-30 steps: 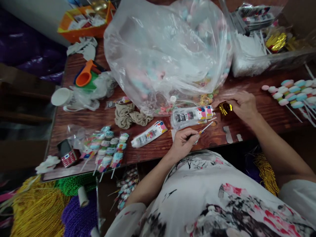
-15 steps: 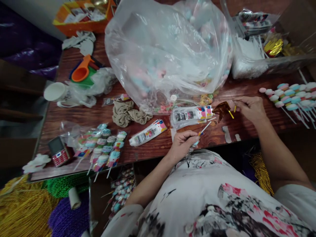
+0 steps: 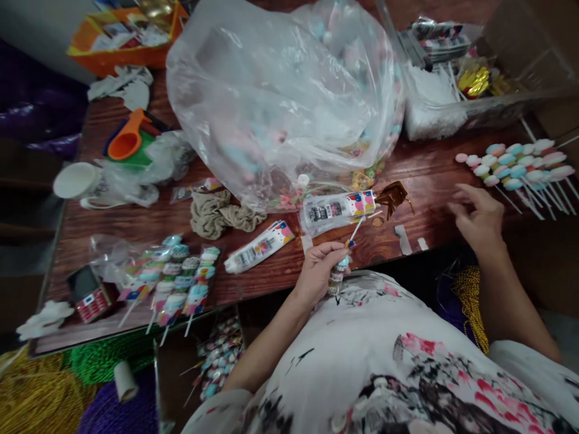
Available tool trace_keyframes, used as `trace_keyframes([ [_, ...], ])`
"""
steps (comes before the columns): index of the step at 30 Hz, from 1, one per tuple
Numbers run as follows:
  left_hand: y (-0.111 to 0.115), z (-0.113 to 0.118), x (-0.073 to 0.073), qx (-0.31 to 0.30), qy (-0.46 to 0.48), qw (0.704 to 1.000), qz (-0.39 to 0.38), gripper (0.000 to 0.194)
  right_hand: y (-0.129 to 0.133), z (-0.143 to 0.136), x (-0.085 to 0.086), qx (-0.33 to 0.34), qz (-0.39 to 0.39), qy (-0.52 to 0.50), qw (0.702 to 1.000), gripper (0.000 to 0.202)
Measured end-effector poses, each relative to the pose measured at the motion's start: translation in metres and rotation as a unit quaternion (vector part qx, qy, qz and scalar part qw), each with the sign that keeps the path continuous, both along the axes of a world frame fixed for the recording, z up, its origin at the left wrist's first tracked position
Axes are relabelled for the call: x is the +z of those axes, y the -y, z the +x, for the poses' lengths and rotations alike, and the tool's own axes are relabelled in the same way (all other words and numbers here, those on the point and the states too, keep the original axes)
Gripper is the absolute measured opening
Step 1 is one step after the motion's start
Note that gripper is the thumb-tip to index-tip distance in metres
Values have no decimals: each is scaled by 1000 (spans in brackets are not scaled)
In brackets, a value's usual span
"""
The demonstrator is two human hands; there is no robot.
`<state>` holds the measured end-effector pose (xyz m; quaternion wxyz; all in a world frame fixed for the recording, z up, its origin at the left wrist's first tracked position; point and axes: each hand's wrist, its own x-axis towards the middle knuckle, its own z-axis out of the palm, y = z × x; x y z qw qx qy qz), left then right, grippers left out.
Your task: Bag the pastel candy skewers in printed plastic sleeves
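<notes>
My left hand is closed around a wrapped candy skewer near the table's front edge, its white stick pointing up and right. My right hand is held apart from it with fingers spread and nothing between them. Between the hands lie gold twist ties and a stack of clear printed bags. Another small pile of printed bags rests left of my left hand. To the right of my right hand are several unwrapped candy skewers.
A large clear bag of candy fills the table's back middle. Wrapped skewers and a phone lie at front left. An orange basket stands at back left, a clear bin at back right. Beige cloth lies near the middle.
My right hand has moved right, away from the gold ties, and its fingers have spread. More of the skewer in my left hand shows. The whole view has shifted, moving the table items leftward.
</notes>
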<state>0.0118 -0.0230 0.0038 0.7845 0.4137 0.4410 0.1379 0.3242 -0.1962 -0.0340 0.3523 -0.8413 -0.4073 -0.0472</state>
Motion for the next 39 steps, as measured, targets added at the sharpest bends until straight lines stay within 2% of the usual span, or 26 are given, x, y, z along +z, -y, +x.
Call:
trace_keyframes([
  [2,1,0,0,1,-3,1000,-1,28,10,-4,2,-12,25,23,999,22],
  [4,3,0,-1,3,-3,1000,0,28,16,-12,0,-13,7,29,999,15],
  [10,7,5,-1,14,2,1000,12,29,1,-30,-20,-44,-107,93,989,21],
  [15,11,7,3,15,21,1000,18,32,-11,-16,-22,18,-161,120,980,14],
  [17,12,6,2,24,29,999,16,33,-13,-15,-18,55,-147,107,982,12],
  [19,12,6,-1,37,33,999,9,34,-17,-26,-7,76,-90,65,991,11],
  [22,11,8,-9,43,35,998,6,35,-30,-72,19,97,65,-67,991,8],
  [24,11,10,-12,40,42,998,19,34,-45,-114,35,207,104,-119,965,18],
  [26,10,11,-12,38,60,996,50,31,-63,-150,41,317,120,-116,934,28],
  [27,10,12,-11,38,71,994,67,29,-72,-162,40,342,135,-118,923,33],
  [29,8,9,-8,32,83,992,90,26,-85,-175,34,348,151,-124,917,37],
  [33,3,0,-8,5,68,992,108,23,-94,-170,20,337,126,-149,921,29],
  [39,-1,-4,-20,-4,81,981,176,27,-91,-166,13,335,104,-174,920,25],
])
